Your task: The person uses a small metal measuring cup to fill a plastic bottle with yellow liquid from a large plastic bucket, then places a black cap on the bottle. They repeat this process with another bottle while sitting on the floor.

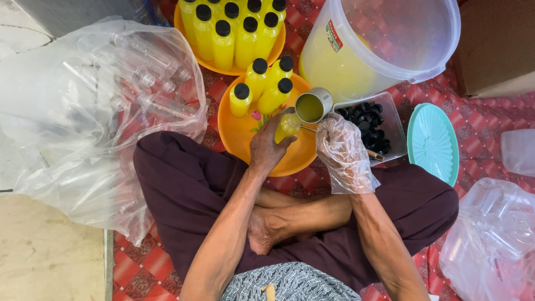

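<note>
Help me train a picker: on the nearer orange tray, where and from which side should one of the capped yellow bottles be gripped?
Grip a capped yellow bottle around its body just below the black cap, coming from above and the left. It stands upright with the cap uppermost, and that left side of the orange tray looks open, while the left hand and gloved right hand crowd the other side.

Bottles (262,83) on tray (242,134), caps box (390,120) right, bucket (379,44) behind, lid (433,143) far right.

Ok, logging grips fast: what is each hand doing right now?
Left hand: closed around a small bottle of yellow liquid on the orange tray.
Right hand, in a clear glove: holding a metal cup by its handle.
</note>
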